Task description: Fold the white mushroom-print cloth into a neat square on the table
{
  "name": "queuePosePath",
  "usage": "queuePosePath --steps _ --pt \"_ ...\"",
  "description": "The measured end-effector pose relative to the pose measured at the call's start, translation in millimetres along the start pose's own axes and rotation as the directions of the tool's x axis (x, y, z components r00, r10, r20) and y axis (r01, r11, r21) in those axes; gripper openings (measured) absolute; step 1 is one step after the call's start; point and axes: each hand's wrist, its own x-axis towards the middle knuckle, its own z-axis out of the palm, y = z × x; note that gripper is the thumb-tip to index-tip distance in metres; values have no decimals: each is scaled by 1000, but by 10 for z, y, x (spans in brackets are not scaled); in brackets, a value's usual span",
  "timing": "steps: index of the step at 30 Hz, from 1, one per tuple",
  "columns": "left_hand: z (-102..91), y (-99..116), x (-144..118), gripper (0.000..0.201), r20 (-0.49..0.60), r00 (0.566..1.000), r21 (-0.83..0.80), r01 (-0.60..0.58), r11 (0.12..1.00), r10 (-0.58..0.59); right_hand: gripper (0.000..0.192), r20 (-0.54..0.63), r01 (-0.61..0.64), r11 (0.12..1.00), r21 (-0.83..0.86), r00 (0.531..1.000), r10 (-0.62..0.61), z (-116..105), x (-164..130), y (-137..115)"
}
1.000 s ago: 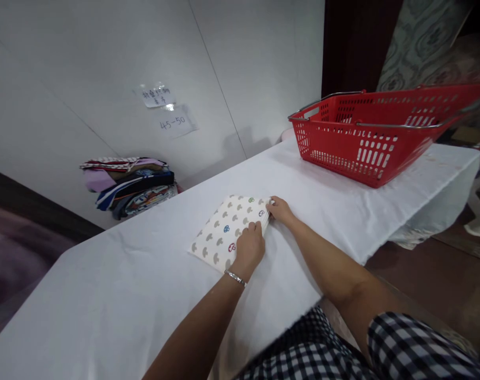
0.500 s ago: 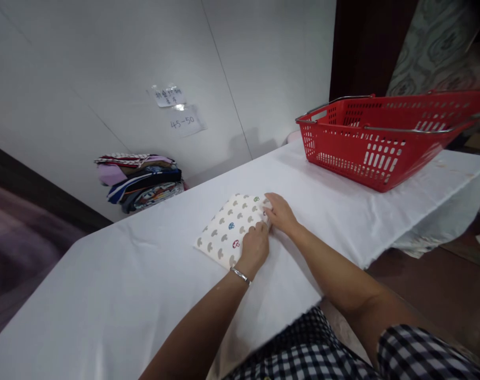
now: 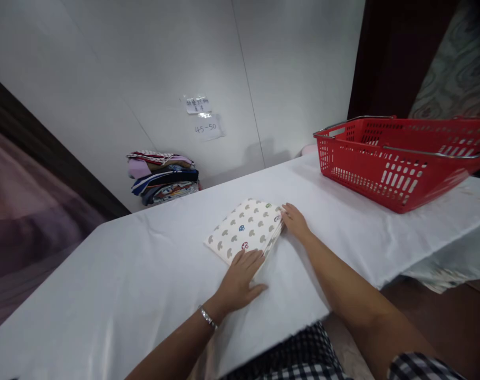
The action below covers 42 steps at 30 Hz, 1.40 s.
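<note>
A folded cream cloth [image 3: 246, 228] printed with small mushrooms lies flat on the white-covered table [image 3: 125, 285]. My left hand [image 3: 240, 279] rests flat and spread at the cloth's near corner, fingertips on its edge; a silver bracelet is on that wrist. My right hand [image 3: 296, 222] touches the cloth's right edge with its fingers against the folded layers. Neither hand has the cloth lifted.
A red plastic basket [image 3: 398, 158] with metal handles stands at the table's back right. A stack of folded, many-coloured clothes [image 3: 163, 177] sits at the back left against the white wall, under two paper labels [image 3: 202, 116]. The table's edge drops off to the right.
My left hand has slid back toward me from the cloth's right edge to its near corner and spread flat. My right hand stays at the right edge. The view has shifted left.
</note>
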Motion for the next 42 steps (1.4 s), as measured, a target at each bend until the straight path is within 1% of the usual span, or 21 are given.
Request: queuePosePath --steps 2,4,7,10,12,15,18,20,23,26,28,29,30,31,33,35,36,37,39,41,42 --pt "-13 -57 -115 61 10 1000 58 9 998 -10 46 23 -127 992 21 992 126 -17 45 42" --pt "-12 -123 -170 64 0 999 102 36 994 -36 48 91 -190 982 7 978 188 -51 97 47" --pt "3 -199 -149 66 -17 997 135 79 988 -77 50 170 -222 975 -32 960 224 -125 212 6" --pt "18 -218 -72 69 -18 993 144 122 982 -121 44 266 -231 970 -73 933 243 -201 371 -56" --pt "29 -213 -31 70 -26 992 148 129 981 -127 37 330 -241 966 -93 908 259 -239 478 -97" --pt "58 -218 -11 64 -76 989 152 138 979 -128 31 403 -294 950 -106 861 311 -272 594 -148" --pt "74 -258 -22 56 -135 985 141 125 982 -106 36 457 -375 924 -79 810 368 -295 623 -174" --pt "41 -287 -25 53 -178 980 129 110 986 -86 42 483 -423 906 -23 789 380 -323 602 -181" --pt "-103 -293 3 51 -241 968 101 103 990 -76 52 487 -465 882 71 788 376 -417 550 -208" --pt "-320 -221 84 41 -270 957 26 112 993 -101 65 435 -476 866 155 820 373 -614 533 -318" --pt "-472 -133 161 34 -296 938 -92 158 983 -179 68 383 -449 868 213 856 348 -816 571 -470" --pt "-546 -81 202 32 -320 919 -182 178 967 -230 67 364 -418 881 223 874 323 -935 610 -572" --pt "-618 -26 243 30 -353 888 -293 194 936 -295 64 352 -381 901 209 889 294 -1061 663 -692" --pt "-688 29 281 31 -369 848 -424 211 881 -381 57 334 -347 923 167 901 278 -1189 731 -826" --pt "-818 125 341 31 -341 752 -685 213 697 -564 42 295 -239 970 44 931 216 -1421 904 -1125" --pt "-916 179 365 36 -241 669 -884 147 443 -703 21 311 -121 985 -123 938 154 -1564 1110 -1428" --pt "-944 180 358 39 -177 643 -947 96 308 -745 13 346 -74 975 -209 927 144 -1581 1213 -1564" --pt "-952 161 337 42 -108 631 -983 45 175 -768 8 387 -40 955 -293 909 157 -1555 1310 -1679" --pt "-903 57 248 45 33 629 -998 -23 -62 -777 11 452 -20 907 -422 862 230 -1361 1455 -1825" --pt "-772 -120 101 44 178 614 -970 -21 -240 -769 20 483 -63 882 -468 817 315 -1007 1502 -1838" --pt "-685 -224 11 42 249 581 -953 5 -302 -775 24 496 -105 884 -455 795 350 -793 1486 -1796"
